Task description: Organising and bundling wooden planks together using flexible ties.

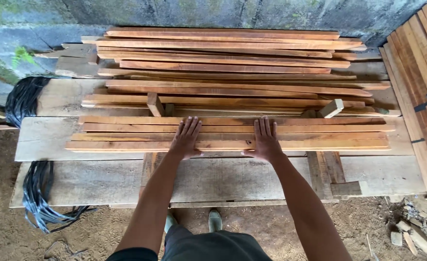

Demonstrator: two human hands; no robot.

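Hands are laid flat on a group of four long reddish-brown wooden slats [228, 133] lying side by side across a bench of broad grey weathered planks [78, 181]. The left hand [185, 140] is spread open, palm down, on the slats a little left of their middle; the right hand [265, 141] is likewise opened out and pressed flat a little right of the middle, so nothing is gripped by either. Behind the slats, farther from the person, a larger loose pile of similar long reddish slats [223, 63] is stacked against a grey block wall [175, 12]. To the left of the slats a bundle of black strapping [25, 101] hangs over the bench end, and to their right more reddish boards [423, 72] are leaned at an angle. If the four slats are being evened up, pressure would best be kept equal under both palms, with the near edges held parallel to the bench front, so that no slat is skewed or ridden over its neighbour.
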